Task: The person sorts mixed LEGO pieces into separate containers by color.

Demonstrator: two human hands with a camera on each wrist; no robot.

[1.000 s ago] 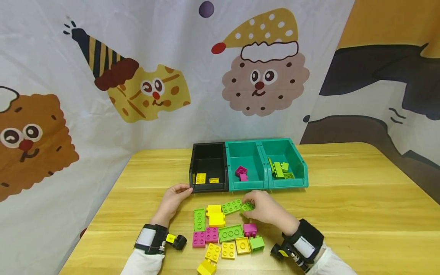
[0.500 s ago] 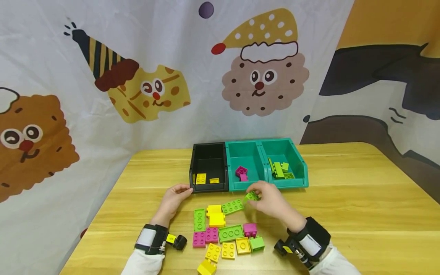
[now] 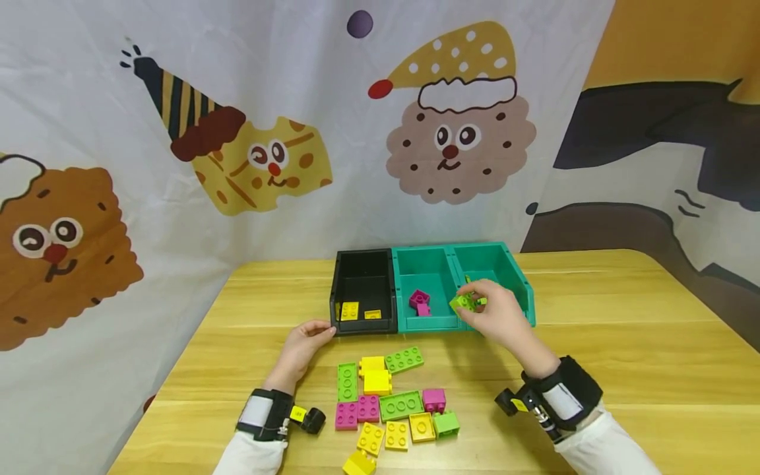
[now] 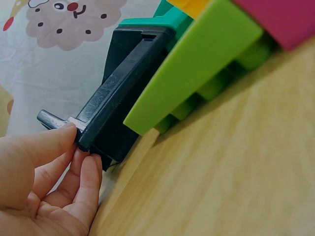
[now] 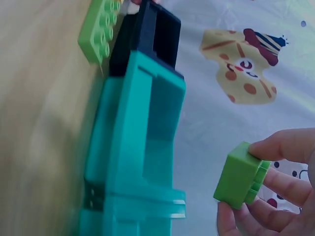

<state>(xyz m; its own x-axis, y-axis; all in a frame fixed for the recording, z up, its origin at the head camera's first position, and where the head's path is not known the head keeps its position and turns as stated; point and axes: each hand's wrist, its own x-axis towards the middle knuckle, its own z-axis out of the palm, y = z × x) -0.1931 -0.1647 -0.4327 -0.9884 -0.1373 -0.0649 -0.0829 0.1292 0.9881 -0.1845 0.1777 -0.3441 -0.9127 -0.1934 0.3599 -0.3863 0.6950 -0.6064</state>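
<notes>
My right hand (image 3: 499, 313) pinches a green toy brick (image 5: 238, 177) between thumb and fingers, up over the front of the right teal bin (image 3: 483, 254). In the head view this hand hides much of that bin and its green bricks. My left hand (image 3: 303, 346) grips the front left corner of the black bin (image 4: 123, 93), thumb on the rim and fingers curled beneath. Two yellow bricks (image 3: 350, 311) show inside the black bin. The middle teal bin (image 3: 424, 264) holds pink bricks (image 3: 419, 299).
Between the forearms lie loose green bricks (image 3: 401, 405), yellow bricks (image 3: 377, 381) and pink bricks (image 3: 346, 416) on the wooden table (image 3: 623, 343). A printed cloth (image 3: 350, 218) hangs behind the bins.
My right hand has lifted the green brick from beside the long green one and carried it up and right, over the right teal bin. The left hand stays at the black bin.
</notes>
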